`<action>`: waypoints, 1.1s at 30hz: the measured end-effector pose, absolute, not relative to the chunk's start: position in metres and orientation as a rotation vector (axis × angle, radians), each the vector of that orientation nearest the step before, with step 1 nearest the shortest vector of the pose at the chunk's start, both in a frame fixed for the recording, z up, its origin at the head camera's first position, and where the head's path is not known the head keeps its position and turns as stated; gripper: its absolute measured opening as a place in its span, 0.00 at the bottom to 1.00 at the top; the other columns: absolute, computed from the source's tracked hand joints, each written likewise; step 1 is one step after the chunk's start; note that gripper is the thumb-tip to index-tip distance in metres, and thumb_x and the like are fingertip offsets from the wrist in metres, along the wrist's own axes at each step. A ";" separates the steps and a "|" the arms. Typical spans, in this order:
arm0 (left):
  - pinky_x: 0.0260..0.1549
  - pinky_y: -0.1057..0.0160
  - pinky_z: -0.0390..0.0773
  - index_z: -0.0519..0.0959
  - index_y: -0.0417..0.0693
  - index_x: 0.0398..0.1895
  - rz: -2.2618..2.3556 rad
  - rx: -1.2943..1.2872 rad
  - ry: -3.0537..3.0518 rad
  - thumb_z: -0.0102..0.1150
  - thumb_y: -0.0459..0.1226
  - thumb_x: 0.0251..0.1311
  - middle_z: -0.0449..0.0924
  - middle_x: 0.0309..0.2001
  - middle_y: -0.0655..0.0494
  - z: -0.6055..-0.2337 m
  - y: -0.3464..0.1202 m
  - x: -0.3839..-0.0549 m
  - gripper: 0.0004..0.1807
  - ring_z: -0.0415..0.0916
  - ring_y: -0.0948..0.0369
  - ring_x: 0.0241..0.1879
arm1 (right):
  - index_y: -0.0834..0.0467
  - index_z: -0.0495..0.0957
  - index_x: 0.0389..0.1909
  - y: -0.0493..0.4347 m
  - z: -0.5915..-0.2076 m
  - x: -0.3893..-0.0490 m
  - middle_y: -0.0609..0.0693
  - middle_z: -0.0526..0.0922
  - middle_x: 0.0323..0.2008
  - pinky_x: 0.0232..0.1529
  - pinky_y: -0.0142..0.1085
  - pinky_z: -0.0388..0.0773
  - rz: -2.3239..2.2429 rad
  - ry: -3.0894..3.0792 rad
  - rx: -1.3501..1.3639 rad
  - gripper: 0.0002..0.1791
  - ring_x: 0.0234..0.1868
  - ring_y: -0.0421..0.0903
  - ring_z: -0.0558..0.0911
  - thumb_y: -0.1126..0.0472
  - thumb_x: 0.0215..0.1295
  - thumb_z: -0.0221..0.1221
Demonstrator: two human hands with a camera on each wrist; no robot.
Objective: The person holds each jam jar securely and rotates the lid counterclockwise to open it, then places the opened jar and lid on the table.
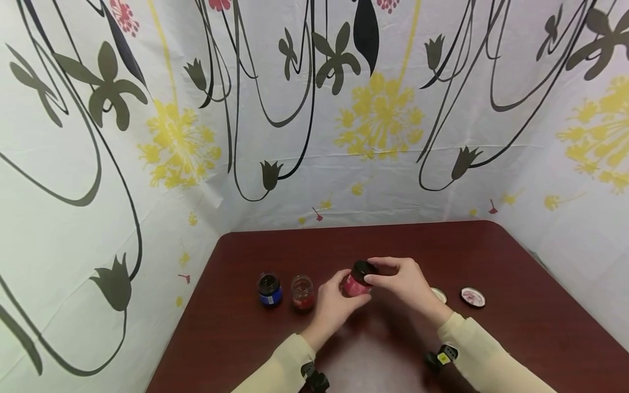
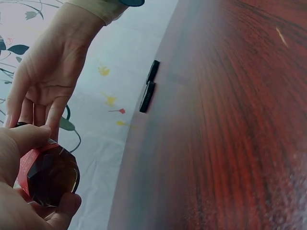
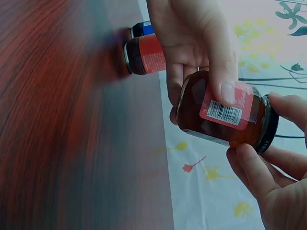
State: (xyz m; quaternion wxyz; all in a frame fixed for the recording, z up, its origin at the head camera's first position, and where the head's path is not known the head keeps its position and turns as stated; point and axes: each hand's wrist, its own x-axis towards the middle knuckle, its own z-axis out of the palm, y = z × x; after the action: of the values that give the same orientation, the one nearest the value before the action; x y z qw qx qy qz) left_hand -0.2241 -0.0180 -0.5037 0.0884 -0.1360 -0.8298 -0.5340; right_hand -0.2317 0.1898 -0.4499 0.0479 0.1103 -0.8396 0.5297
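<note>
My left hand (image 1: 336, 297) grips a glass jar (image 1: 355, 286) with a pink-red label, tilted above the table. A barcode on that label faces the right wrist view, below the left thumb, and the glass looks dark amber. On the jar's mouth sits a black lid (image 1: 362, 269), pinched at its rim between the thumb and fingers of my right hand (image 1: 405, 281). Left of my hands stand two lidless jars: one with a red label (image 1: 302, 295) and one with a blue label (image 1: 270, 290).
Two loose lids lie on the dark red wooden table (image 1: 236, 338) to the right: one lid (image 1: 473, 297) in full sight, the other lid (image 1: 439, 295) partly behind my right forearm. A flower-patterned white cloth (image 1: 304, 136) hangs behind and beside the table.
</note>
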 end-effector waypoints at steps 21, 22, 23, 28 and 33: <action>0.37 0.65 0.80 0.82 0.61 0.52 -1.488 -0.427 -2.432 0.80 0.52 0.45 0.83 0.42 0.69 -0.501 -0.021 -0.215 0.29 0.80 0.69 0.39 | 0.54 0.81 0.60 0.184 -0.450 -0.224 0.49 0.85 0.52 0.42 0.37 0.82 1.657 -2.558 0.462 0.34 0.48 0.45 0.85 0.44 0.54 0.74; 0.37 0.65 0.80 0.83 0.61 0.51 -1.483 -0.424 -2.425 0.80 0.52 0.44 0.83 0.41 0.69 -0.502 -0.021 -0.214 0.28 0.80 0.69 0.38 | 0.54 0.80 0.61 0.183 -0.451 -0.224 0.49 0.85 0.52 0.42 0.36 0.82 1.653 -2.560 0.479 0.34 0.48 0.45 0.85 0.44 0.55 0.74; 0.36 0.65 0.80 0.83 0.60 0.50 -1.475 -0.424 -2.415 0.81 0.52 0.44 0.84 0.40 0.68 -0.502 -0.021 -0.214 0.28 0.80 0.69 0.37 | 0.54 0.80 0.61 0.183 -0.450 -0.224 0.49 0.85 0.52 0.43 0.36 0.81 1.636 -2.568 0.500 0.34 0.48 0.45 0.85 0.44 0.56 0.73; 0.33 0.66 0.79 0.84 0.60 0.47 -1.437 -0.409 -2.396 0.81 0.54 0.42 0.83 0.37 0.69 -0.503 -0.022 -0.212 0.27 0.79 0.69 0.35 | 0.53 0.80 0.61 0.182 -0.453 -0.223 0.46 0.84 0.47 0.43 0.36 0.81 1.544 -2.611 0.563 0.31 0.46 0.43 0.85 0.45 0.59 0.71; 0.33 0.67 0.79 0.84 0.62 0.45 -1.432 -0.401 -2.389 0.81 0.54 0.42 0.83 0.36 0.71 -0.504 -0.024 -0.210 0.25 0.79 0.69 0.34 | 0.48 0.82 0.58 0.181 -0.453 -0.221 0.43 0.83 0.42 0.41 0.36 0.80 1.468 -2.633 0.562 0.28 0.43 0.43 0.83 0.41 0.59 0.70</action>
State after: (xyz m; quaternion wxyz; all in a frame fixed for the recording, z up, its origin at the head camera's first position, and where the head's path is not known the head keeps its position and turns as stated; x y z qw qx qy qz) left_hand -0.2102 -0.0240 -0.5038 0.1629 -0.1407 -0.8377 -0.5020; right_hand -0.2213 0.1806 -0.4528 0.0374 0.1832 -0.8580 0.4785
